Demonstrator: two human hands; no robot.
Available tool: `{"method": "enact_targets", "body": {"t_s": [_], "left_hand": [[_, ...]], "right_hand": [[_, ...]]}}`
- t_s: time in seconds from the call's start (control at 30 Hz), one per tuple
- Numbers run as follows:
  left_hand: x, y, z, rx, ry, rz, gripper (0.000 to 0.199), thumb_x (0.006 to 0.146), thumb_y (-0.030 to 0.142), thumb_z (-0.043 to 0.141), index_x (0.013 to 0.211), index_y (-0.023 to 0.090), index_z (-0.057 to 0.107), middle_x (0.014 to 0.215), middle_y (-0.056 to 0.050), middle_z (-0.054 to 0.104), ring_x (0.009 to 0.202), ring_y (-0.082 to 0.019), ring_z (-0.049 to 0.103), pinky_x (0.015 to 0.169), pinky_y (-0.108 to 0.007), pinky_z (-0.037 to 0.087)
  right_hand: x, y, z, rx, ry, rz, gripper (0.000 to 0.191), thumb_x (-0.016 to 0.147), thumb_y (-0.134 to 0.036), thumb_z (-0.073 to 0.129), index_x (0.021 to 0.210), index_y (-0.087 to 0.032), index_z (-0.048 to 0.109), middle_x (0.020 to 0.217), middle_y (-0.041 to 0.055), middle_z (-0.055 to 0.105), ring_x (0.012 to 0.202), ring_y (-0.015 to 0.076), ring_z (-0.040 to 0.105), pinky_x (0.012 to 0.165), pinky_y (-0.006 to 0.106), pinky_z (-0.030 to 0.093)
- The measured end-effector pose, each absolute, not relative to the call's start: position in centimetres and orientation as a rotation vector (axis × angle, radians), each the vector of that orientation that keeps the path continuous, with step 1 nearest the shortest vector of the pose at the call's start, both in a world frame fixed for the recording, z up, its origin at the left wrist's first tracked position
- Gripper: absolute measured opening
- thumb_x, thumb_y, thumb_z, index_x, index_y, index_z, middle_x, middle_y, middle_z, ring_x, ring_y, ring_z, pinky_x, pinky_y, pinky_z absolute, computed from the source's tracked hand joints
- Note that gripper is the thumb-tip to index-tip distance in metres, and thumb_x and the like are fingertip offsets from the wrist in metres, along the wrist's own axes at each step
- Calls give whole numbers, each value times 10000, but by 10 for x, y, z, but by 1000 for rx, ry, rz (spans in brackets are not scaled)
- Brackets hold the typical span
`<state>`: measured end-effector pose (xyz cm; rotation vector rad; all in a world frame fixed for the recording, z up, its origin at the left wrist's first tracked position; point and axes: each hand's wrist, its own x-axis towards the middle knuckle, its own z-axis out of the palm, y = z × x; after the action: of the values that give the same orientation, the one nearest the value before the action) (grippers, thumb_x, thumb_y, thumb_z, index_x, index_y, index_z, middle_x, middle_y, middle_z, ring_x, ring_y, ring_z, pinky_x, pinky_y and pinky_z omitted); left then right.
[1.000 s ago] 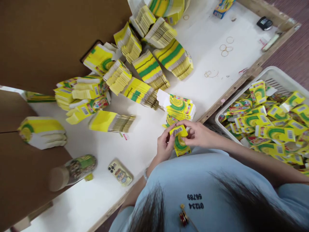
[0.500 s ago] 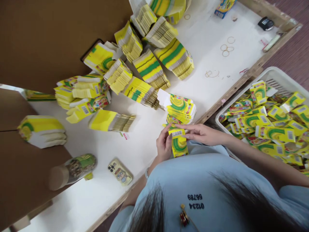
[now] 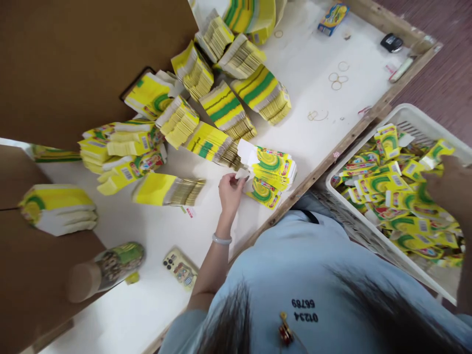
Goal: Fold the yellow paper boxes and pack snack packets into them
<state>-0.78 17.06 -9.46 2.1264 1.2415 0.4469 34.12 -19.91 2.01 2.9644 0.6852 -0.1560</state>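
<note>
Right hand (image 3: 448,184) moved, over cartons (image 3: 403,199) in basket (image 3: 405,109)

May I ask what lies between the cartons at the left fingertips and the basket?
The head view shows the table's wooden edge between the cartons and basket.

L hand (image 3: 229,193) is held out in front of the torso (image 3: 295,275), w/ thumb (image 3: 241,184) & fingers (image 3: 232,178) bent together in a pinch; L wrist (image 3: 223,229) is held approx. straight, L forearm (image 3: 212,265) angled up & slightly inward. R arm (image 3: 465,260) is stretched well out to the R side, R hand (image 3: 444,187) dark & blurred, so finger pose can't be made out.
</note>
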Motion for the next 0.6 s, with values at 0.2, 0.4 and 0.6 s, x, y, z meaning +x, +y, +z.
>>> {"method": "enact_targets", "body": {"t_s": [0.2, 0.4, 0.6], "left_hand": [[-21, 174, -76, 2298, 982, 436, 317, 1008, 377, 537, 781, 189, 653, 939, -85, 675, 881, -194, 610, 832, -333, 493], [-39, 147, -33, 2310, 911, 839, 400, 1052, 411, 464, 806, 185, 684, 887, -78, 680, 797, -168, 622, 713, -295, 481], [-30, 109, 0, 2059, 910, 1029, 491, 1039, 403, 516, 590, 203, 537, 533, 32, 459, 472, -109, 401, 511, -276, 326]], "right_hand": [[276, -126, 17, 3113, 1262, -111, 484, 1019, -513, 450, 1408, -248, 564, 1237, 174, 719, 1194, 444, 662, 979, 664, 539], [172, -8, -3, 2985, 2488, -166, 442, 1012, -397, 555, 1407, -199, 542, 1325, 157, 679, 1297, 317, 611, 1122, 521, 511], [128, 25, -21, 2891, 2759, -575, 413, 1024, -405, 527, 1379, -194, 528, 1079, 138, 713, 994, 297, 696, 903, 475, 590]]}}
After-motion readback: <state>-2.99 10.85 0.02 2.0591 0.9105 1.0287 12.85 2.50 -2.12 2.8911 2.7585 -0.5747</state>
